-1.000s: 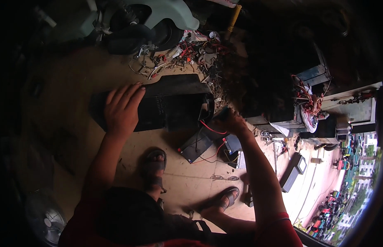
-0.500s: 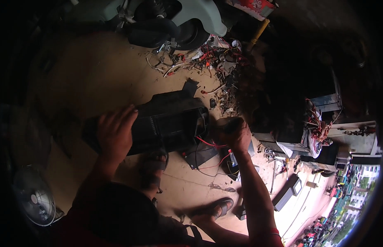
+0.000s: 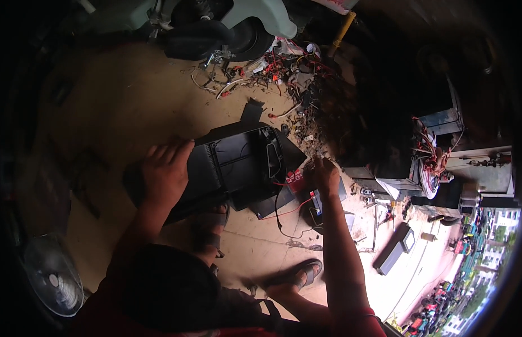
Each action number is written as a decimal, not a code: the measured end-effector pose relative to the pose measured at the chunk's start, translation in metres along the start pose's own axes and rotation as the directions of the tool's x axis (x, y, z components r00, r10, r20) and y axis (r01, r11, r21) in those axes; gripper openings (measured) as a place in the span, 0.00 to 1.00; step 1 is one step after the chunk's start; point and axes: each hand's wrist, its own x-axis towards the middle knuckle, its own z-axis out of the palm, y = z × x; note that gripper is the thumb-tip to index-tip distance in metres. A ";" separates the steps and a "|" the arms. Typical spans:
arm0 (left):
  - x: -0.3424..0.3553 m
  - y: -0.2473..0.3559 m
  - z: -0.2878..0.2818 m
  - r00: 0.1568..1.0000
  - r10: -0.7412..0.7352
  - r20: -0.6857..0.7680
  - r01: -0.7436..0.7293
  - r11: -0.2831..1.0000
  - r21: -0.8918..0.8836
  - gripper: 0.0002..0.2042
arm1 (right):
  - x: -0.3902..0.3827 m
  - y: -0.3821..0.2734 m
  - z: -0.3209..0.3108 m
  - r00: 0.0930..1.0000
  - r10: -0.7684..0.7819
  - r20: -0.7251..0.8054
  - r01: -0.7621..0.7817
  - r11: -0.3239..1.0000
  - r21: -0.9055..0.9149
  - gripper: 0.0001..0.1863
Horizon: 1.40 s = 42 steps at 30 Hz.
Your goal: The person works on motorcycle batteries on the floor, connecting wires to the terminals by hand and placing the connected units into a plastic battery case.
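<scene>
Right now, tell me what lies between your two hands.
In the head view, the open black plastic housing spans from the left hand toward the right hand, with red wires beside the latter.
</scene>
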 end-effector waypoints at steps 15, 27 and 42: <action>0.082 0.037 -0.082 0.936 0.333 -0.118 -0.319 0.940 0.125 0.12 | -0.124 -0.059 -0.198 0.930 -0.031 0.367 -0.094 0.944 0.316 0.23; 0.204 0.283 -0.055 0.192 0.944 -0.267 -0.947 0.250 0.204 0.04 | -0.293 -0.092 -0.416 0.864 0.100 0.494 -0.172 0.980 0.104 0.25; 0.195 0.277 0.003 0.828 0.450 0.335 -0.488 0.872 0.035 0.22 | -0.406 -0.042 -0.378 0.889 0.251 0.383 -0.324 0.936 0.140 0.27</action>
